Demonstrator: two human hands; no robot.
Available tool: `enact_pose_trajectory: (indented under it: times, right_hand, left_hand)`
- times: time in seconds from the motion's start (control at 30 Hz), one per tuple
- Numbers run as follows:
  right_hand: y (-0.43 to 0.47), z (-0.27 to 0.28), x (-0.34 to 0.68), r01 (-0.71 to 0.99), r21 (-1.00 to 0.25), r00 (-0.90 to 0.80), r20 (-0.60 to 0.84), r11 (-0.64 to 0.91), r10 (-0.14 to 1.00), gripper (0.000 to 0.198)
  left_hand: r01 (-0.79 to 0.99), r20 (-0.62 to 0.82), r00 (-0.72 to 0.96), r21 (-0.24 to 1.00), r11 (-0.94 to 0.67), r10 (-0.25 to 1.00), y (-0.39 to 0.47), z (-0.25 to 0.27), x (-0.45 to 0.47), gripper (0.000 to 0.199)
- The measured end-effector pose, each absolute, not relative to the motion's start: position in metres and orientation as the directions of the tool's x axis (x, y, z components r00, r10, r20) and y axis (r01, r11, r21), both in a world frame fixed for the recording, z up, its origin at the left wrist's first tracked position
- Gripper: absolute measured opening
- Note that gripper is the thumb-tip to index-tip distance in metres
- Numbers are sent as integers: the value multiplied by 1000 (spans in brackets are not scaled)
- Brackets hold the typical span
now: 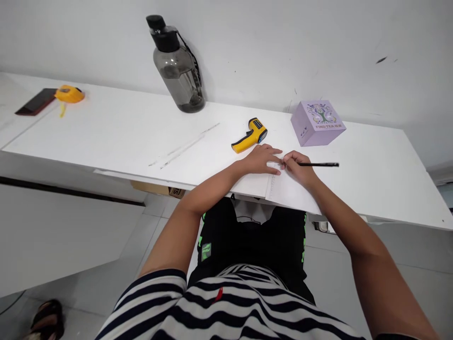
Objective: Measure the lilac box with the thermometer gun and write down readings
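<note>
At the worktop's (382,174) front edge, in the head view, the right hand (300,170) grips a black writing tool (322,165) over a spiral notebook (292,194).
Its fingers are closed in a pinch low on the tool, seemingly for fine control, while the left hand (260,159) holds nothing and lies with fingers spread across the notebook's upper spiral side, presumably keeping the paper steady. The notebook sits close to the body, likely for reach; a yellow thermometer gun (244,141) lies just beyond the left hand, and a purple box (313,130) stands farther back. The fingers hide the tool's tip, both hands cover parts of the page, and any marks there are too small to read.
</note>
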State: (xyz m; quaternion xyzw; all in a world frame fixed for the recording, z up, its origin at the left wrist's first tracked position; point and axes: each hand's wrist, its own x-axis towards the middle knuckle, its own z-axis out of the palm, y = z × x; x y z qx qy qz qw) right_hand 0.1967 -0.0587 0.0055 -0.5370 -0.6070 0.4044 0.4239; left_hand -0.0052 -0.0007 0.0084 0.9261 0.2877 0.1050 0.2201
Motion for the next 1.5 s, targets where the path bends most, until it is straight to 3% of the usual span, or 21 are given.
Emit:
enact_pose_trajectory:
  times: [0.1, 0.27, 0.37, 0.6, 0.83, 1.5]
  right_hand:
    - [-51, 7, 197, 359, -933, -88, -13, 19, 996, 45]
    - [-41, 12, 194, 538, -831, -107, 102, 144, 989, 43]
    - [-38, 12, 192, 583, -799, -128, 95, 152, 987, 40]
    - [-27, 10, 192, 560, -815, -131, 95, 152, 987, 40]
    - [-34, 8, 190, 646, -741, -94, 163, 185, 982, 32]
    - [-31, 5, 190, 650, -751, -55, 98, 110, 994, 29]
  left_hand:
    - [485, 54, 814, 482, -730, 578, -1, 9, -6, 41]
    - [570, 35, 753, 466, -677, 657, -4, 10, -6, 55]
    - [607, 30, 714, 470, -641, 699, -3, 9, -7, 59]
    - [605, 46, 688, 514, -608, 724, 0, 9, -7, 48]
    - [582, 80, 701, 510, -633, 709, 2, 3, -9, 50]
    - [577, 79, 704, 517, -633, 706, 3, 1, -8, 48]
